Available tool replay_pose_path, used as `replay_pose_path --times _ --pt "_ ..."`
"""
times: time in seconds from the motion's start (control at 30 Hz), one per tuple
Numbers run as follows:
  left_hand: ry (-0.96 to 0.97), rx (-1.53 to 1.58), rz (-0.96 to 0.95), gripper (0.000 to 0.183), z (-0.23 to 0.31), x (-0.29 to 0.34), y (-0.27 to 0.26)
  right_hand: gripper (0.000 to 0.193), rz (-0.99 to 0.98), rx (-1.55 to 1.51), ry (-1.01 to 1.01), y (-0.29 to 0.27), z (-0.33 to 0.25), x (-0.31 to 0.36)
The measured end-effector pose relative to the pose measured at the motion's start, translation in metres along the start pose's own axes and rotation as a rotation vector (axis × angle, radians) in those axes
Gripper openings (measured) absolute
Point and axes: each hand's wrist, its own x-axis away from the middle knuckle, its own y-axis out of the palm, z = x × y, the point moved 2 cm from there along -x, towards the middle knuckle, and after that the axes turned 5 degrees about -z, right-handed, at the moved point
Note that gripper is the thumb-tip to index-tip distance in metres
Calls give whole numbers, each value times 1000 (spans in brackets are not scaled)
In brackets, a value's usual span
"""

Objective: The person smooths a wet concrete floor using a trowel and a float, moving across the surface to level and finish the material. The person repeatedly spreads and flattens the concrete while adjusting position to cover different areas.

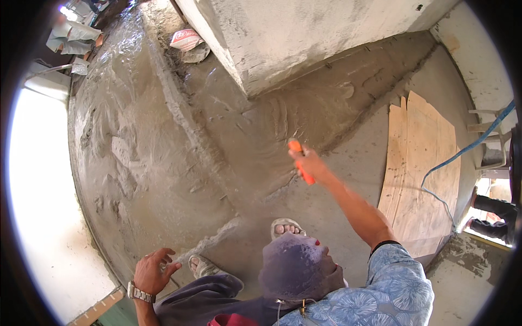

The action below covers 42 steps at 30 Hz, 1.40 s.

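Observation:
My right hand (311, 162) is closed around the orange handle (308, 178) of what looks like a trowel, held just above wet grey mortar (255, 146). Its blade is blurred into the mortar and hard to make out. At the lower left my left hand (152, 271), a metal watch on its wrist, hangs near my left knee. Its fingers are loosely bent, with the thumb apart and nothing held. I squat in dusty purple trousers (291, 266), my sandalled feet (286, 227) on the smoothed floor. A raised mortar ridge (215, 239) runs between my left hand and left foot.
A pale wall corner (247, 81) juts in ahead. Rough mortar (125, 152) spreads to the left. Plywood (421, 168) lies at right under a blue hose (478, 142), near a plastic chair (492, 136). A bag (186, 40) lies ahead. Other people show at the upper left and right edge.

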Motion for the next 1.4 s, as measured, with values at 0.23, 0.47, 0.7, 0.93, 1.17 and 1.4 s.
replay_pose_path --times 0.23,0.47,0.7,0.93,1.17,1.4 --pt "57 73 21 29 0 -21 -2 66 -170 501 -13 16 -9 4" --pt "-2 113 1 29 -28 -28 5 57 122 344 60 -120 1 -24" --pt "-66 173 -34 30 -28 -26 5 48 433 168 -31 -251 -38 -46" --pt "-96 285 -31 32 -35 -17 5 52 226 407 -95 -141 -44 -16" --pt "-43 253 1 32 -30 -23 2 53 -204 1017 -225 30 -11 -15" --pt "-81 253 7 32 -35 -11 0 58 24 978 -190 -58 -14 -55"
